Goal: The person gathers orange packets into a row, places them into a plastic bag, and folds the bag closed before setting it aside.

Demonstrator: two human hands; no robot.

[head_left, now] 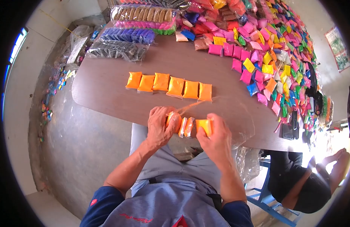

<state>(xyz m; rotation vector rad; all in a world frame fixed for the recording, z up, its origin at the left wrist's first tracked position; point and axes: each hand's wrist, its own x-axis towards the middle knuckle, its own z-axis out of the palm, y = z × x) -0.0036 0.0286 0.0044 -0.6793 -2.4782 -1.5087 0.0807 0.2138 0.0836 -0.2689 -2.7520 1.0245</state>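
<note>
My left hand (pixel 162 125) is closed around orange packets (pixel 188 127) at the table's near edge. The packets stand on edge side by side, with silvery-white ends showing between the hands. My right hand (pixel 214 134) pinches one orange packet (pixel 204 127) with its broad face turned up, at the right end of this group. Thin clear plastic (pixel 235 117) lies on the table just beyond and to the right of my hands; its full outline is hard to see. Farther in, several orange packets (pixel 176 86) lie flat in a row.
A large heap of small coloured packets (pixel 254 56) covers the table's far right. Clear bags of blue packets (pixel 127 35) and grey packets (pixel 118 50) are stacked at the far left. Another person (pixel 303 181) sits at the right beside a blue chair (pixel 264 189).
</note>
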